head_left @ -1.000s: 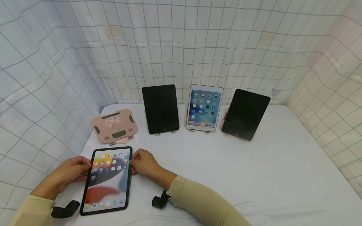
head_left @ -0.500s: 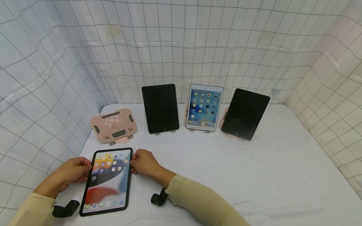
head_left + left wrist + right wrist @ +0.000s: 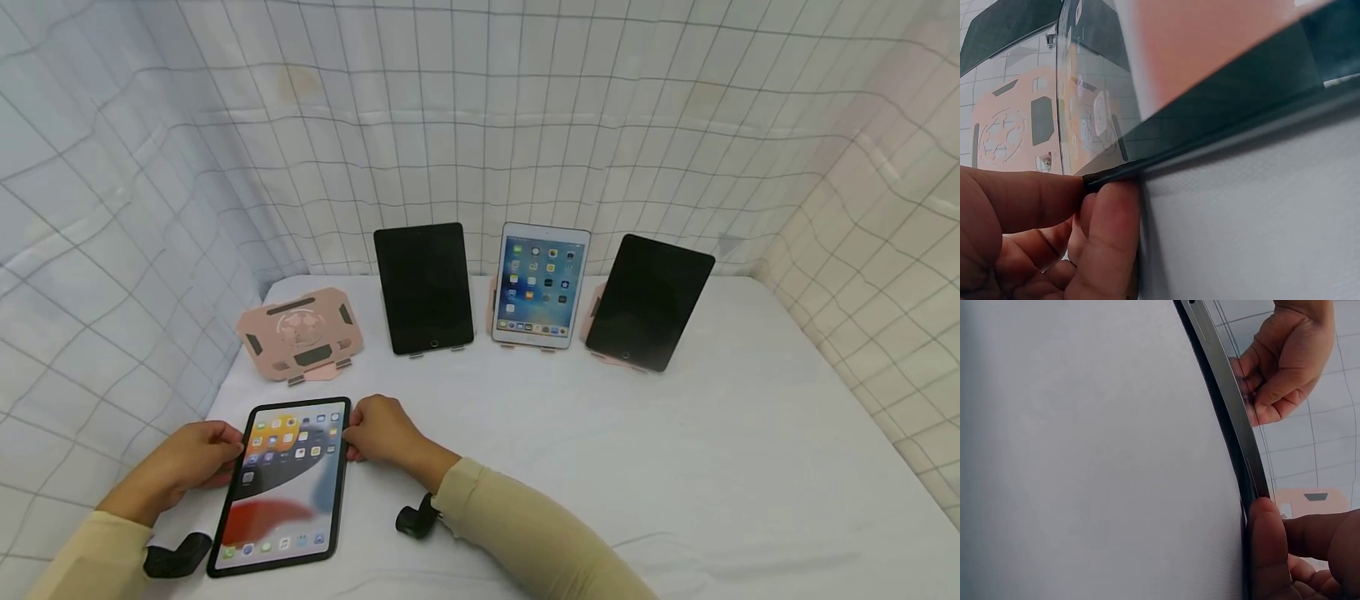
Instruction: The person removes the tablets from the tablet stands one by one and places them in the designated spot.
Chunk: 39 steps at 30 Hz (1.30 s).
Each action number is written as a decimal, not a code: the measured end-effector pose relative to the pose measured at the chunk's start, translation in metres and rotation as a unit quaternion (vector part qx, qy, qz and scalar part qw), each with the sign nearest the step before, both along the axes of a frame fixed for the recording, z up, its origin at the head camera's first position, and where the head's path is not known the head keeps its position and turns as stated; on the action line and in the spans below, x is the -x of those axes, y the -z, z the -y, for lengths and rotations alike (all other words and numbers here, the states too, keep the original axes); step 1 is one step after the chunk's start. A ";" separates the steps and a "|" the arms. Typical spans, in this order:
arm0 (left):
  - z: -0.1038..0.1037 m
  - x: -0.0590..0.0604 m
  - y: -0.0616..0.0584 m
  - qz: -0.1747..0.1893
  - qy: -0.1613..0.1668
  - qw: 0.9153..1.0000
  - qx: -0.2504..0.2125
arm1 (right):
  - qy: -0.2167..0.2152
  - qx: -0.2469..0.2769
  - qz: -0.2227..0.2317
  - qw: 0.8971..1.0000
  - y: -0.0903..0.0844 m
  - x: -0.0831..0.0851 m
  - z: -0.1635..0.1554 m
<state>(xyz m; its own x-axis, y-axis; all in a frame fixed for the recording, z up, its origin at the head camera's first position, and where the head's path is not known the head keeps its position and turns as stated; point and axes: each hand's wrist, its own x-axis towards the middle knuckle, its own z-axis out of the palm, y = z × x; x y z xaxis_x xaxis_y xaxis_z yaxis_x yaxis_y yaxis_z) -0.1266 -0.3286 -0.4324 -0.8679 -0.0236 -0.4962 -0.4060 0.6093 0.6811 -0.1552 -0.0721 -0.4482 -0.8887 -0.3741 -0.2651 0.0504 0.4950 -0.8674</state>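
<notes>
A black-edged tablet (image 3: 277, 483), its screen lit with app icons, is held upright in outline at the front left, just in front of a pink tablet stand (image 3: 300, 333). My left hand (image 3: 195, 458) pinches its left edge; the left wrist view shows the thumb and finger (image 3: 1116, 225) meeting at that rim. On the opposite edge, my right hand (image 3: 382, 429) pinches with thumb and finger (image 3: 1269, 544). White cloth shows below the tablet's edge in both wrist views. Whether its lower end touches the cloth I cannot tell.
Along the back stand a dark tablet (image 3: 424, 287), a white lit tablet (image 3: 542, 283) and another dark tablet (image 3: 650, 302), on stands. A white cloth (image 3: 600, 450) covers the table. Grid-patterned curtains (image 3: 480, 125) enclose the back and sides. Black wrist devices (image 3: 177, 557) sit by both sleeves.
The tablet has shifted slightly toward me, its top edge now a little farther from the pink stand. Both hands keep their hold on its sides.
</notes>
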 end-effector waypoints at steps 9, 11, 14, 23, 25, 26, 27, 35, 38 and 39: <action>0.000 0.002 0.002 0.007 0.005 1.000 0.022 | -0.006 -0.017 -0.027 0.999 -0.003 -0.002 0.000; 0.000 0.003 0.003 0.006 0.010 0.999 0.030 | -0.006 -0.022 -0.030 0.999 -0.003 -0.002 0.001; 0.000 0.006 0.006 0.007 0.020 0.999 0.046 | -0.007 -0.023 -0.032 0.999 -0.002 -0.001 0.000; -0.006 0.006 0.004 0.013 0.025 0.997 0.066 | -0.004 0.009 -0.009 1.000 0.000 0.000 -0.004; -0.005 0.006 0.004 0.014 0.024 0.998 0.062 | -0.003 0.010 -0.006 1.000 -0.001 0.000 -0.003; -0.004 0.005 0.004 0.015 0.024 0.998 0.061 | -0.002 0.012 -0.003 1.000 -0.001 0.000 -0.003; -0.004 0.005 0.004 0.017 0.022 0.998 0.061 | -0.002 0.013 -0.001 1.000 0.000 0.000 -0.002; -0.002 0.005 -0.001 0.013 0.034 0.997 0.074 | 0.006 0.029 0.018 0.999 0.000 0.000 -0.002; 0.000 0.007 -0.005 -0.008 0.057 0.994 0.091 | 0.011 0.027 0.022 0.999 -0.001 0.001 -0.006; 0.000 0.008 -0.007 -0.015 0.063 0.993 0.097 | 0.011 0.022 0.019 1.000 -0.001 0.001 -0.007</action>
